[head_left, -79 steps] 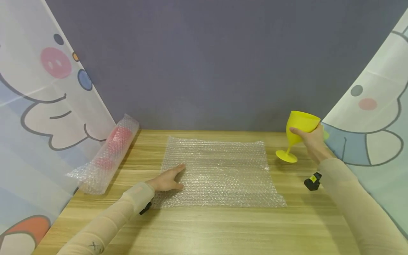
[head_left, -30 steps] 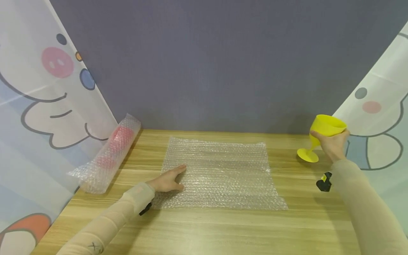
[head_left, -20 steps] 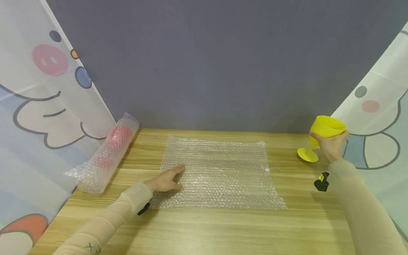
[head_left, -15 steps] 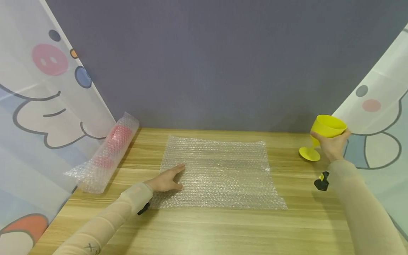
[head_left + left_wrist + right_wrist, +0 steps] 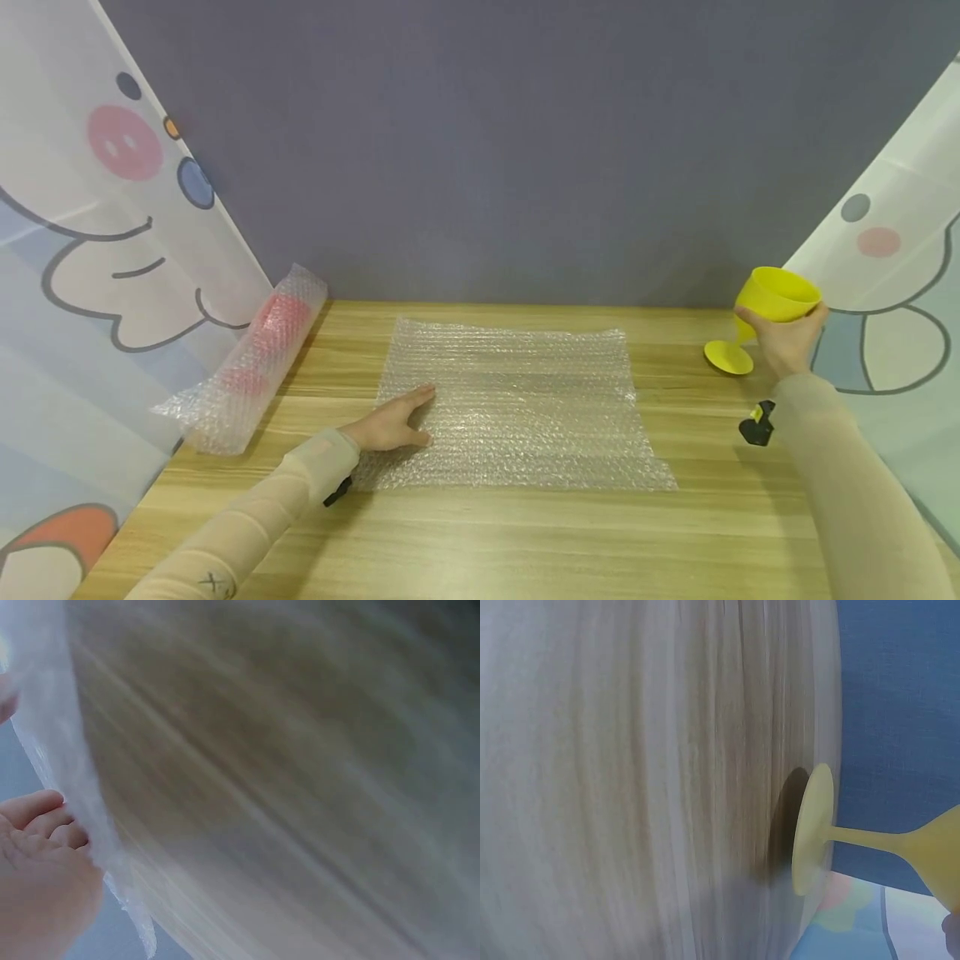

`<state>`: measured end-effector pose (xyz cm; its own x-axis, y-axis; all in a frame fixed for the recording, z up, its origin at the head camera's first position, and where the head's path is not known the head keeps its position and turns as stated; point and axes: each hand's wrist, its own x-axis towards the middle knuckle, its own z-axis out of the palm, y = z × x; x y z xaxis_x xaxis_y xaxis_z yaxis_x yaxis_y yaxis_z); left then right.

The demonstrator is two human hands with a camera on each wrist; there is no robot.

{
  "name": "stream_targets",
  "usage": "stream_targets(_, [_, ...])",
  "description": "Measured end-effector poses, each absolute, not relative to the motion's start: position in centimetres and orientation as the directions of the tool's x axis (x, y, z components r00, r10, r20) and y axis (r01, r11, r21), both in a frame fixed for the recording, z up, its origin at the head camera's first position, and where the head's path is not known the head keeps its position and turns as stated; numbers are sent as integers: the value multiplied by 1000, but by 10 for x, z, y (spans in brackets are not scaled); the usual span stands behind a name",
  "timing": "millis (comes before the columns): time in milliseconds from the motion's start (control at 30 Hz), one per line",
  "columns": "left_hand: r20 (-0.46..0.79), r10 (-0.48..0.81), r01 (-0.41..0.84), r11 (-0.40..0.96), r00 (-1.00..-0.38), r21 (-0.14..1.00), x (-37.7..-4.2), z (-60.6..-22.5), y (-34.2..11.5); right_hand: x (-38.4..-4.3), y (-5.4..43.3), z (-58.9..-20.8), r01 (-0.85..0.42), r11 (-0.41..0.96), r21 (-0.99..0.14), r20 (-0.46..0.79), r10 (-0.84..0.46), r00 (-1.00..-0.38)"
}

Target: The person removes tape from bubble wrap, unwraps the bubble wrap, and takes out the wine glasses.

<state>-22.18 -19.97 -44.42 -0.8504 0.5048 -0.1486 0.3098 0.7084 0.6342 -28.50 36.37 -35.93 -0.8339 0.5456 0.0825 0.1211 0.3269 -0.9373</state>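
A sheet of bubble wrap [image 5: 525, 408] lies flat across the middle of the table. My left hand [image 5: 388, 423] rests on its left edge, thumb and index finger spread; the left wrist view shows the hand [image 5: 45, 862] beside the film, its other fingers partly bent. Over at the far right my right hand [image 5: 787, 340] grips a yellow plastic goblet [image 5: 772, 293] around its bowl, thumb in front. The goblet tilts slightly. In the right wrist view the goblet's round foot [image 5: 814, 825] hangs close over the wood and casts a shadow; most of that hand is out of frame.
A bubble-wrapped bundle [image 5: 258, 358] with something pink inside lies at the table's left side, near the cartoon-printed side panel [image 5: 150, 283]. A dark grey wall [image 5: 510, 167] closes off the back of the wooden table [image 5: 510, 542]. Another printed panel [image 5: 907, 333] stands at the right.
Since the oldest frame, my right hand has carried the goblet to the right; over the last second it has shifted only slightly. My left hand and the bubble wrap have stayed put.
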Motion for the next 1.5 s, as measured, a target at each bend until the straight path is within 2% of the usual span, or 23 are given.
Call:
stream_targets(533, [-151, 488, 286, 704, -860, 650, -222, -449, -200, -280, 368, -361, 156, 307, -939, 48, 566, -823])
stream_targets(967, [-162, 486, 280, 711, -859, 645, -219, -448, -203, -278, 367, -366, 132, 316, -940, 63, 539, -840])
stream_targets(1500, [-149, 496, 303, 714, -856, 631, -219, -444, -200, -284, 375, -375, 119, 321, -939, 83, 551, -830])
